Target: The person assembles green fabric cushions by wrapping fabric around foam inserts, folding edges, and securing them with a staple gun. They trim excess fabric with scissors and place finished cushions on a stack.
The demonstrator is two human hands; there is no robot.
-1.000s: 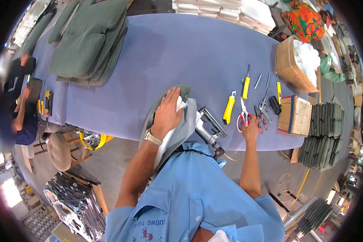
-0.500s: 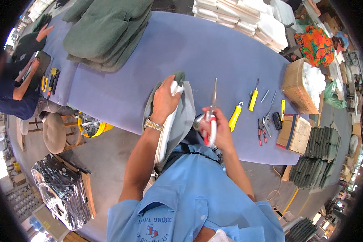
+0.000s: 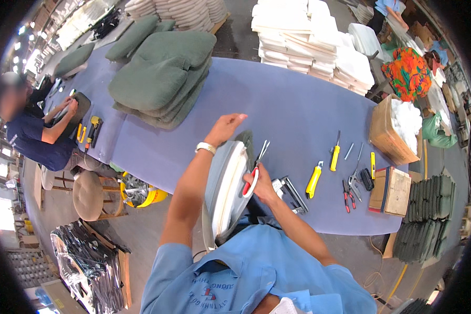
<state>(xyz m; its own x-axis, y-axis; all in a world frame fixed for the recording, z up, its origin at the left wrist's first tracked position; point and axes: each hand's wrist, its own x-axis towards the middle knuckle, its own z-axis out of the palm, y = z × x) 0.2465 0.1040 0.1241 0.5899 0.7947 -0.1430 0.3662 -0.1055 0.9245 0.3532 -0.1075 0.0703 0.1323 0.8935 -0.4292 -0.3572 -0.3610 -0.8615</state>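
Note:
A cushion (image 3: 227, 180) with white padding and grey-green fabric stands on edge against my front at the table's near side. My right hand (image 3: 263, 184) is closed round the red-and-white handles of a pair of scissors (image 3: 249, 183). Their blades are parted and point away from me, beside the cushion's right edge. Above the cushion's far end, apart from it, my left hand (image 3: 228, 129) is raised with its fingers pressed together. Whatever it pinches, if anything, is too small to make out. Right of my right hand lies a stapler-like metal tool (image 3: 292, 194).
On the blue-grey table (image 3: 277, 104) lie a yellow-handled cutter (image 3: 314, 180), a yellow screwdriver (image 3: 335, 157) and red-handled pliers (image 3: 346, 196). Dark green cushions (image 3: 152, 73) are piled at far left. A cardboard box (image 3: 388, 131) stands right. A co-worker (image 3: 36, 133) sits left.
My left hand has lifted off the cushion and moved away over the table. The scissors have come over to the cushion's right edge and opened. The cushion has turned, showing more white.

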